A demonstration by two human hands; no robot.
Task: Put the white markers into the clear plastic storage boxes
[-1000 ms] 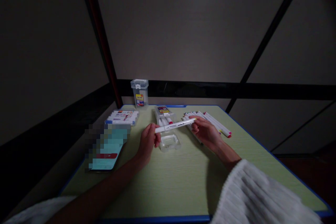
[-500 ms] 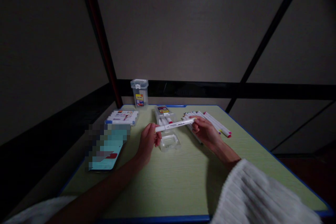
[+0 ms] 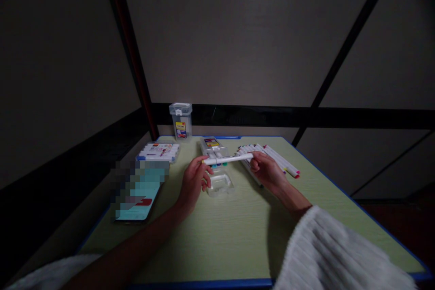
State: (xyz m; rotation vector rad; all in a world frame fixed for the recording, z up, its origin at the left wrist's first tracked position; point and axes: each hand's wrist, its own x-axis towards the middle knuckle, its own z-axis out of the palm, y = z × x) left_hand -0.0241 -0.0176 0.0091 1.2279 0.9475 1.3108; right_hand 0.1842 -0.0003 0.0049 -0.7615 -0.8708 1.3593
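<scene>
A white marker (image 3: 228,159) with a yellow left tip is held almost level above the table. My left hand (image 3: 190,183) pinches its left end between thumb and finger, the other fingers loosely curled. At the opposite end, my right hand (image 3: 270,173) grips the marker with closed fingertips. Behind it lies a clear plastic marker case (image 3: 204,145) with markers inside, their blue and green ends partly showing beneath the held one. The case's clear lid (image 3: 220,190) rests in front, near my left fingers. Several loose white markers (image 3: 280,159) lie beside my right hand, some partly hidden.
A clear lidded box (image 3: 181,120) stands upright at the back left. In front of it sits a pack of white markers (image 3: 158,151). A phone with a lit screen (image 3: 142,195) lies on the left. Blue edging borders the pale green table (image 3: 220,244).
The marker has turned round: its yellow end was at my right hand and is now at my left. It also lies more level. My left fingers have loosened somewhat.
</scene>
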